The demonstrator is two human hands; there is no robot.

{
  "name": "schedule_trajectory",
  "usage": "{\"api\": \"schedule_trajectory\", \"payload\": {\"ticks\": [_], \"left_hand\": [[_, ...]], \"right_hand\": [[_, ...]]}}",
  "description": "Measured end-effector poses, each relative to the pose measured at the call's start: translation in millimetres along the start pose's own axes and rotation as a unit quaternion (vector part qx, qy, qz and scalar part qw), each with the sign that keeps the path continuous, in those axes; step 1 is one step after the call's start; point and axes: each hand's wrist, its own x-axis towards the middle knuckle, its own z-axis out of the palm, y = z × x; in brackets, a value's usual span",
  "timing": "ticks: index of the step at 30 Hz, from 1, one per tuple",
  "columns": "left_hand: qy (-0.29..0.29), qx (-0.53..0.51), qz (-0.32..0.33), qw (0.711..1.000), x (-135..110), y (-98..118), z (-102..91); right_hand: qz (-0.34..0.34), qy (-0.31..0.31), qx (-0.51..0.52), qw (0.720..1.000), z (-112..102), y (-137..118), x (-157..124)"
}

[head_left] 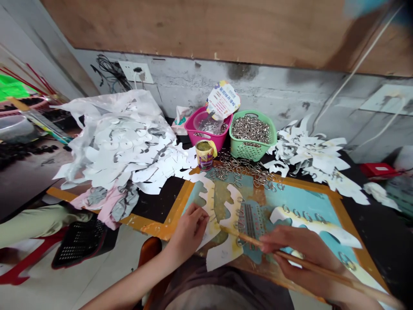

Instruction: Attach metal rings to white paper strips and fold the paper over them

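My right hand grips a long thin wooden stick. Its yellowish tip rests by a white cut-out piece with notches and metal rings along its right edge. My left hand has its fingers curled together at the left side of another white cut-out, which is smeared yellow; what they pinch is hidden. Right of my right hand's fingers lies a third white cut-out with several oval rings on its upper edge. Loose metal rings are scattered beyond the pieces.
An open tin smeared with yellow stands at the back of the board. Behind it are a pink basket and a green basket of metal rings. White cut-outs are heaped left and right. Crumpled cloths lie at front left.
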Motion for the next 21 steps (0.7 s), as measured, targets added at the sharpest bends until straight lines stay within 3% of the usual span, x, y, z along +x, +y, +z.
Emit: {"api": "schedule_trajectory", "payload": {"ticks": [21], "left_hand": [[-0.087,0.131,0.046,0.986,40,6,-0.4]], "right_hand": [[0.025,0.025,-0.006,0.999,5,-1,-16]]}}
